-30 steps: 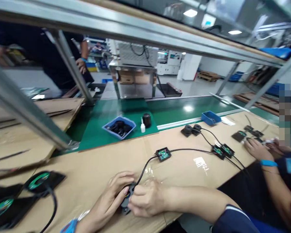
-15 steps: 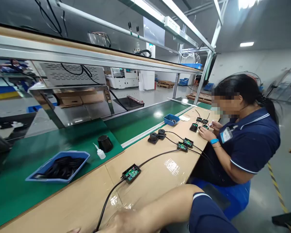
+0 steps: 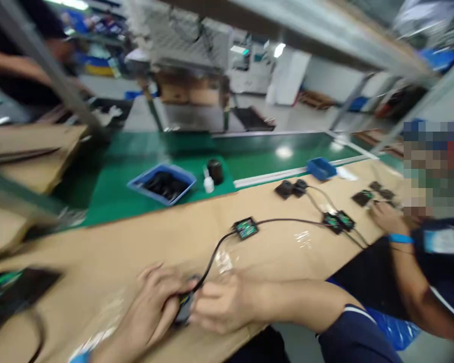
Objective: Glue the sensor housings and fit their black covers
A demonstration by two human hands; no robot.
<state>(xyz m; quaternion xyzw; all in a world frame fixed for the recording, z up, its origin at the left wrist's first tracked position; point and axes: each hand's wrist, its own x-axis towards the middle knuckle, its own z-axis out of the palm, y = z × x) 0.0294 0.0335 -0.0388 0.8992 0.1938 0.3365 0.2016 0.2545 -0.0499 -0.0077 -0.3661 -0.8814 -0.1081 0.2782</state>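
Observation:
The picture is motion-blurred. My left hand [image 3: 147, 307] and my right hand [image 3: 223, 305] meet near the table's front edge, both gripping a small black part [image 3: 183, 307] on the cardboard-covered bench [image 3: 136, 252]. A black cable [image 3: 215, 254] runs from that part up and right to an open black box with a green circuit board [image 3: 244, 228], then on to the right. What lies between my fingers is mostly hidden.
A blue tray of black parts [image 3: 162, 184], a small white bottle [image 3: 209, 184] and a black cap [image 3: 215, 171] sit on the green conveyor [image 3: 257, 161]. A co-worker's hand [image 3: 384, 217] works at the right among more boxes [image 3: 338, 221]. Black pieces with green rings [image 3: 7, 290] lie left.
The view has swung back down and left from the co-worker to my hands. Both hands are again in full view, closed on the black part as a second ago.

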